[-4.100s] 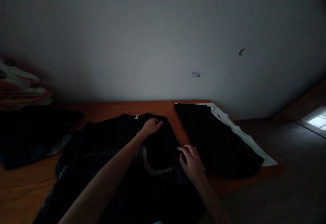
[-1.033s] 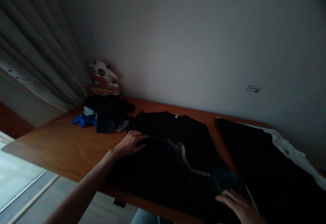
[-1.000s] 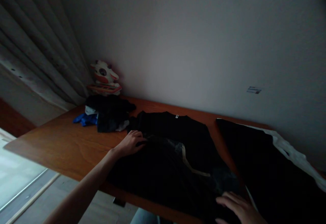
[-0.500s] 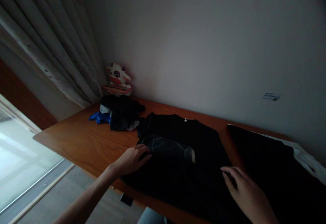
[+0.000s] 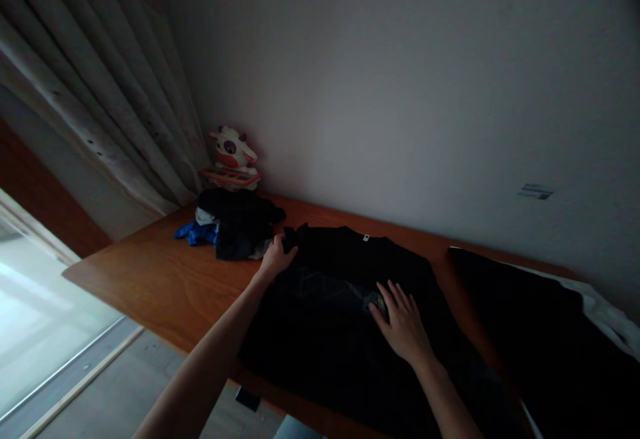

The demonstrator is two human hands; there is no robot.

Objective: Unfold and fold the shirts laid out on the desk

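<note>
A black long-sleeved top lies spread over the wooden table, a small white label at its neckline. One sleeve, greyish in the light, is laid across its chest. At the left shoulder my left hand is closed on a bunched bit of the black cloth. My right hand rests over the cuff end of the folded sleeve, its fingers stretched out and apart. The palm hides part of the cuff.
A heap of dark and blue clothes sits at the table's far left, in front of a cow toy. More black clothing with white cloth lies on the right. The wall runs behind; a curtain hangs left.
My left hand has moved up to the top's shoulder and taken hold of the cloth. My right hand has moved left and forward onto the sleeve's cuff.
</note>
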